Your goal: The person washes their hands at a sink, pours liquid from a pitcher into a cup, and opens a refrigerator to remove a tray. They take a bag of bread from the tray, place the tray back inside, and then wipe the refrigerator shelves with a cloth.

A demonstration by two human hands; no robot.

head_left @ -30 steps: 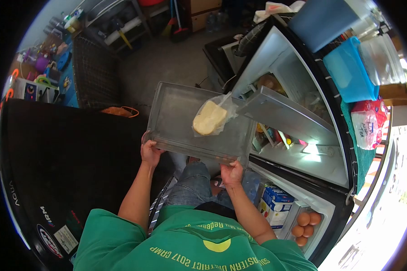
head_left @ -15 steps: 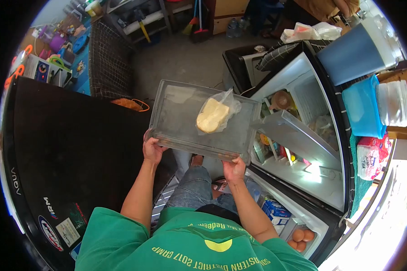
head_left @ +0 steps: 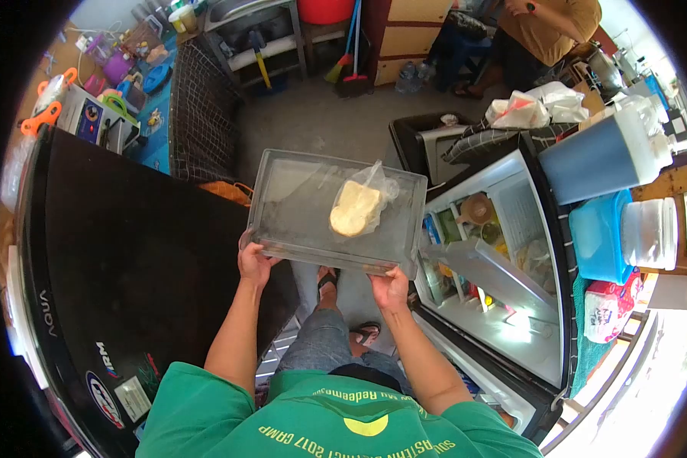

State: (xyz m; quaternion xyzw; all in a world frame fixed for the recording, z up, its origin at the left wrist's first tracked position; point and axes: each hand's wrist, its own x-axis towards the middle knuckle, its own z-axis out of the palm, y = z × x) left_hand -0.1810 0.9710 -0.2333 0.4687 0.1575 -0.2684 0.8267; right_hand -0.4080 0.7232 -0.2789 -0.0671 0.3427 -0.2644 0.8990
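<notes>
Both my hands carry a clear rectangular plastic tray (head_left: pixel 298 221) out in front of my body. My left hand (head_left: pixel 255 263) grips its near left corner, fingers curled over the rim. On the near right side, my right hand (head_left: pixel 390 288) holds the same edge with the thumb on top. Inside the tray, right of the middle, lies a pale yellow block (head_left: pixel 356 208), perhaps bread or dough, in a thin clear plastic bag (head_left: pixel 389 188). The undersides of both hands are hidden.
To my right a fridge (head_left: pixel 538 343) stands open, its tilted inner flap (head_left: pixel 504 267) near the tray. A black AQUA-branded appliance door (head_left: pixel 130 282) is on my left. A blue-grey container (head_left: pixel 599 156) sits on the fridge top. Farther off, a person (head_left: pixel 549 34) in a brown shirt is seated.
My view has shifted, showing more of the far room and the other person. The tray stays in both hands, now a little left of the fridge opening. The bagged block remains in it.
</notes>
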